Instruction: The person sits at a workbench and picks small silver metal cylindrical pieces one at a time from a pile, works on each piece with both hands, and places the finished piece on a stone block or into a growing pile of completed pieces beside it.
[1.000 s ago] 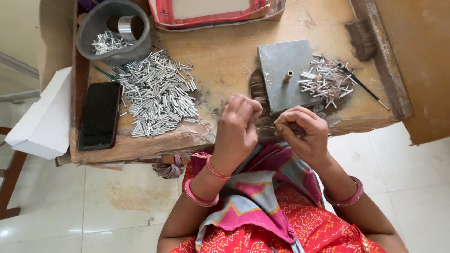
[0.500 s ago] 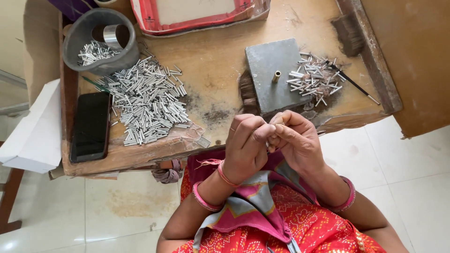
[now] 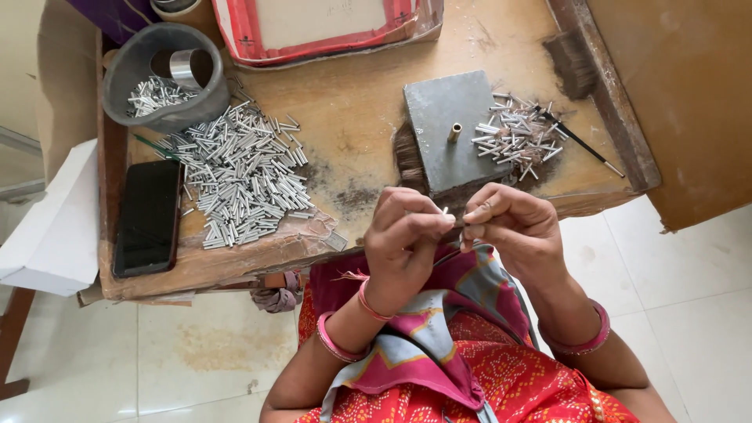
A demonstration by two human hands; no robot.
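Observation:
My left hand [image 3: 403, 235] and my right hand [image 3: 513, 227] meet just in front of the table's near edge, fingertips pinched together on a small silver metal tube [image 3: 446, 211]. A dark thin piece shows under the right fingers. Behind the hands lies a grey metal block [image 3: 450, 129] with a short brass peg [image 3: 453, 131] standing on it. A small heap of silver tubes [image 3: 517, 137] lies to the block's right. A large heap of silver tubes [image 3: 239, 176] lies at the left of the wooden table [image 3: 352, 102].
A grey bowl [image 3: 164, 74] with tubes and a metal ring stands at the back left. A black phone [image 3: 147, 215] lies near the left edge. A red-rimmed tray [image 3: 321, 27] sits at the back. A thin brush [image 3: 580, 141] lies right.
Both hands have come together and closed on the small tube. The view has shifted slightly, so the table appears further right.

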